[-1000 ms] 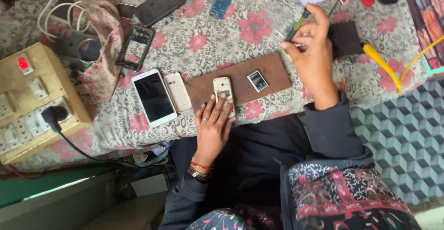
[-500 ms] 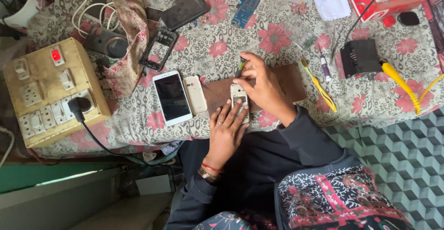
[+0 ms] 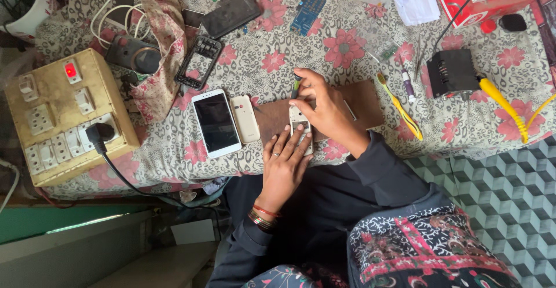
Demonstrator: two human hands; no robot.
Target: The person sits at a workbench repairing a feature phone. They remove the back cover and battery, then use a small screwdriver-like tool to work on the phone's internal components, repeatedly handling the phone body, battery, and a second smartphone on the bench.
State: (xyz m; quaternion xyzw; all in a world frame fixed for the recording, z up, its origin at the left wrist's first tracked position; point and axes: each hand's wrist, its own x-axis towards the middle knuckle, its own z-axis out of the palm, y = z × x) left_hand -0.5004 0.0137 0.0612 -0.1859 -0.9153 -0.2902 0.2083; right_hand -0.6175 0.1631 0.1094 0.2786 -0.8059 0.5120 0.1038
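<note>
Since the earlier frame the right hand (image 3: 327, 111) has been settled over the small keypad phone (image 3: 300, 127), a dark-handled tool (image 3: 296, 84) pinched in its fingers. The phone is pressed flat by the spread fingers of the left hand (image 3: 284, 163) (nothing is gripped there) on the brown mat (image 3: 365, 100) near the table's front edge. Just left of the mat lie a beige phone (image 3: 245, 119) and a white smartphone (image 3: 215, 122). A switchboard box (image 3: 63, 114) sits at the table's left end.
</note>
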